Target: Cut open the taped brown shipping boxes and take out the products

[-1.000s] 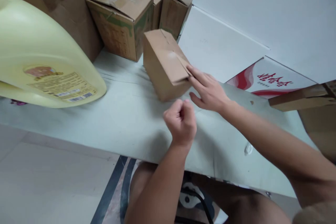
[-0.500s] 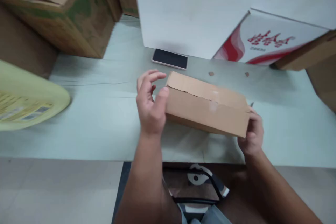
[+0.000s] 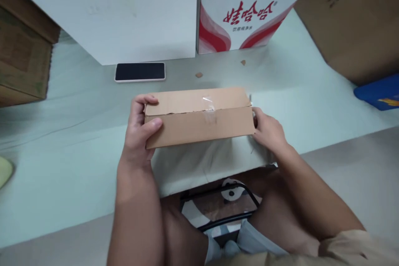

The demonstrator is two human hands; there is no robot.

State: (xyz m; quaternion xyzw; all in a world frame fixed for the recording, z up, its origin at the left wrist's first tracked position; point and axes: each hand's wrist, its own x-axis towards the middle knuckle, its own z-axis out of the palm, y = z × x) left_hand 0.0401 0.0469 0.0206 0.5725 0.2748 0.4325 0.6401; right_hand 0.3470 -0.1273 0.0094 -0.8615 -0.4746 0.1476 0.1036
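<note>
A small brown cardboard box is held tilted over the front of the table, a strip of clear tape across its seam. My left hand grips the box's left end, thumb on the near side and fingers over the top edge. At the opposite end, my right hand is closed against the box, its fingertips partly hidden behind the corner. A small grey tip pokes out just past that corner; I cannot make out what it belongs to.
Behind the box lie a phone and two cardboard scraps, one scrap nearer. White cartons, one with red print, line the back. Brown cartons stand left and right, with a blue item at far right. The table's front edge runs above my legs.
The view has swung to the right. My left hand's fingers have closed onto the box's left end, and the box has turned to lie more level across the view.
</note>
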